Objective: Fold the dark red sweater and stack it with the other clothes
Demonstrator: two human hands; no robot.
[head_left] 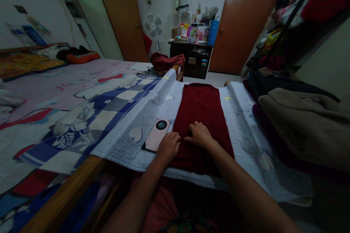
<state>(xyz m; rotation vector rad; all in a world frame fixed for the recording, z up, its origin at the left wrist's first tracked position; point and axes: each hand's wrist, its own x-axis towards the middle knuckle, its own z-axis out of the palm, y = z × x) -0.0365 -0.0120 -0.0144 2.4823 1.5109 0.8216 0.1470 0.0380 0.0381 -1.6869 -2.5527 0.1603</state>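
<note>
A dark red folded garment lies lengthwise in front of me on a pale blue-grey cloth with small cloud patterns. My left hand rests at the garment's left edge, its fingers bent and lying over that edge. On the garment itself, my right hand is set down with its fingers spread and curved, holding nothing. Just left of my left hand is a pink phone with a round black camera ring, lying on the cloth.
A bed with a printed sheet and a blue checked towel is on the left. Folded clothes are piled at the right. Farther back are a reddish bundle, a fan, a dark cabinet and wooden doors.
</note>
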